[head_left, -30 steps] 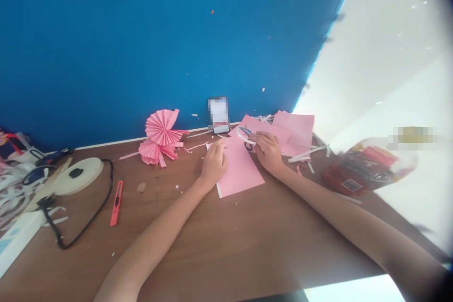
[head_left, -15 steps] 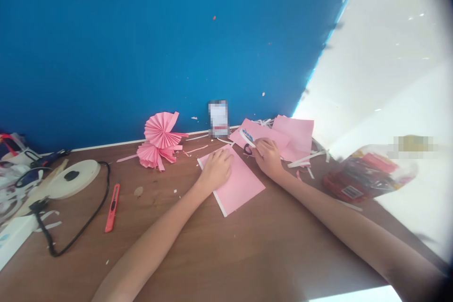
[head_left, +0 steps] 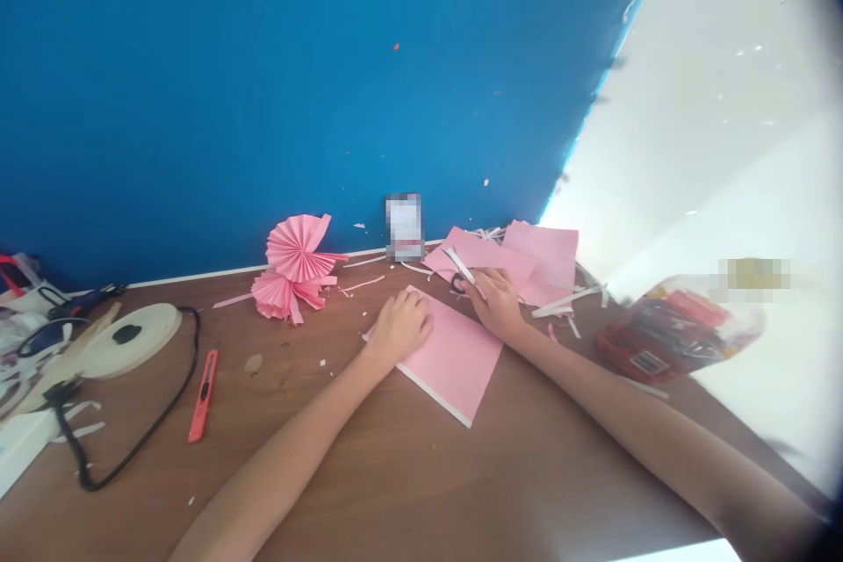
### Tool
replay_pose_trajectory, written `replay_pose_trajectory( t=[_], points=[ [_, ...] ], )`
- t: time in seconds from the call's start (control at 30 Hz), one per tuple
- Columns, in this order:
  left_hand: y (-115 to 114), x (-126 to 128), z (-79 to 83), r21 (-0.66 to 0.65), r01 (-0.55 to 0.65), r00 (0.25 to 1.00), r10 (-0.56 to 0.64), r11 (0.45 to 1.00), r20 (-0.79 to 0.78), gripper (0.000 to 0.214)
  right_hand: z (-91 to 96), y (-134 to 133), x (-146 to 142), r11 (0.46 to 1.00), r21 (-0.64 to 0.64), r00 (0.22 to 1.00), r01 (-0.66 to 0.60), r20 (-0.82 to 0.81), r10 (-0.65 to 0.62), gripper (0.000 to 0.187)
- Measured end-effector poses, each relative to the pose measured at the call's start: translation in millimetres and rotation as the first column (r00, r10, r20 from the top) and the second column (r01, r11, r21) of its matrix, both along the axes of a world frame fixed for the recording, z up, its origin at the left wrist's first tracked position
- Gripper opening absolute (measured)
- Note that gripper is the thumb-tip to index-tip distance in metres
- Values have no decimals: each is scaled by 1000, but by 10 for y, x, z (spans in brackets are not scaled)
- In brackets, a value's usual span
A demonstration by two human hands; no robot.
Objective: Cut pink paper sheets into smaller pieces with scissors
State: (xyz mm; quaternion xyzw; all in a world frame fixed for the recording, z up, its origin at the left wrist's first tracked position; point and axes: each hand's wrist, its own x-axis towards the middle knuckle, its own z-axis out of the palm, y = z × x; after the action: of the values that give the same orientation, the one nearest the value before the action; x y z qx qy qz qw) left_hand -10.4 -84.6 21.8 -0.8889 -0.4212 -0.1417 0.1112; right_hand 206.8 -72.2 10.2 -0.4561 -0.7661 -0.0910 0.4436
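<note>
A pink paper sheet (head_left: pixel 457 349) with a white strip along its near-left edge lies on the brown table. My left hand (head_left: pixel 401 323) rests on the sheet's left part, palm down, its fingers lying on the paper. At the sheet's far right, my right hand (head_left: pixel 493 299) is closed on a narrow white strip (head_left: pixel 458 264) that sticks out past the fingers. A dark loop (head_left: pixel 456 283), perhaps a scissors handle, shows beside these fingers; the rest of it is hidden. Just beyond lie more pink sheets (head_left: pixel 543 256).
Two pleated pink paper fans (head_left: pixel 299 248) stand by the blue wall. To the left are a red box cutter (head_left: pixel 204 395), a white disc-shaped roll (head_left: pixel 148 338) and a black cable (head_left: pixel 172 408). A plastic package (head_left: pixel 659 338) sits at the right. Paper scraps are scattered about.
The pink sheet has turned counterclockwise under my left hand, its near corner swinging right. My right hand stays close to the same place with the white strip.
</note>
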Motion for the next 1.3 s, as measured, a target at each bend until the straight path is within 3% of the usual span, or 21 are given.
replay_pose_trajectory(
  t=[0.3, 0.37, 0.53, 0.63, 0.77, 1.17, 1.3],
  points=[
    [-14, -15, 36, 25, -118, 989, 115, 993, 91, 19, 121, -54, -65, 999, 33, 990, -7, 140, 2, 23],
    [-10, -33, 38, 42, -94, 976, 83, 995, 201, 22, 171, -79, -117, 1000, 20, 982, -19, 189, 15, 27],
    [0, -77, 3, 149, 71, 879, -132, 986, 457, 43, 218, -156, -255, 996, -60, 936, -71, 340, 87, 35],
    [18, -83, -25, 162, 64, 853, -138, 985, 503, 41, 203, -186, -298, 991, -92, 906, -99, 404, 128, 38],
    [55, -93, -44, 130, 61, 847, -120, 990, 518, 20, 190, -194, -301, 988, -116, 897, -100, 420, 140, 38],
    [25, -74, 18, -2, 165, 815, -135, 986, 564, 20, 209, -190, -294, 974, -219, 904, -56, 402, 143, 37],
    [52, -71, 108, -95, 153, 785, -62, 984, 617, 21, 207, -176, -269, 974, -220, 937, -47, 327, 119, 31]
  ],
)
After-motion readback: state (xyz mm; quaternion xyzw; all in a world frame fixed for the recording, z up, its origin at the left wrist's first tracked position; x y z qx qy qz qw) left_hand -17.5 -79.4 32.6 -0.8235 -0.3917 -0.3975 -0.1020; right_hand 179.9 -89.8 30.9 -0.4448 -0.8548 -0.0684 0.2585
